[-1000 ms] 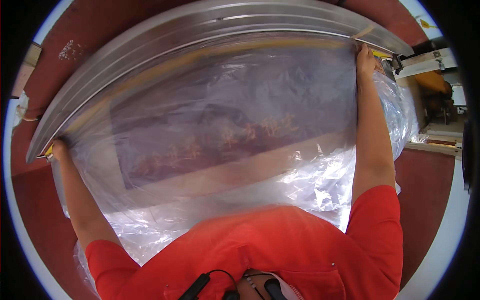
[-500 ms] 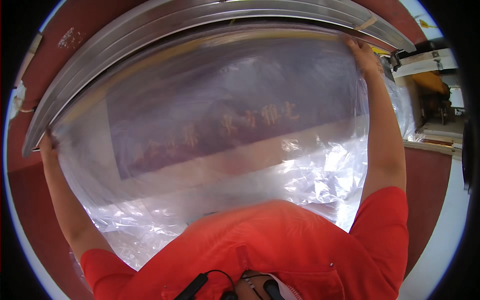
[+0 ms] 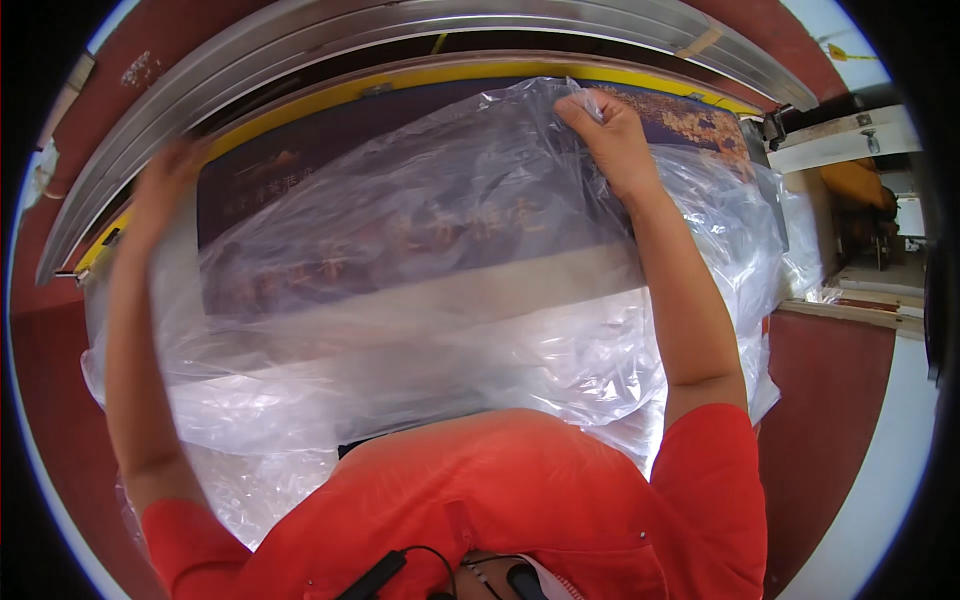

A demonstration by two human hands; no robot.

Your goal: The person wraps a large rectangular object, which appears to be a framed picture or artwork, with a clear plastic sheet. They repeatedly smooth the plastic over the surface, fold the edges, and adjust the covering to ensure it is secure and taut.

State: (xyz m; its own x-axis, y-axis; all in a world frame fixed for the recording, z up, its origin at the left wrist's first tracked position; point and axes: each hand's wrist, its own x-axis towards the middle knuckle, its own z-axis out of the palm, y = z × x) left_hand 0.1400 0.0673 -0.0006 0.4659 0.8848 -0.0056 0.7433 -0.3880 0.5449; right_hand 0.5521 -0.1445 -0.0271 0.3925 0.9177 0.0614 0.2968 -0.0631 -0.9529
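The right hand (image 3: pixel 610 135) has a clear plastic sheet (image 3: pixel 490 150) by its upper edge, fingers clamped on a bunched bit of it. The sheet lies wrinkled over the middle and lower part of a dark panel (image 3: pixel 330 140), gold lettering (image 3: pixel 485 222) showing through, while the panel's top corners are bare. The left hand (image 3: pixel 170 180) is a blur at the panel's upper left, near a yellow strip (image 3: pixel 460 74); I can't tell whether its fingers are apart or together. A grey metal rail (image 3: pixel 440 38) runs beyond.
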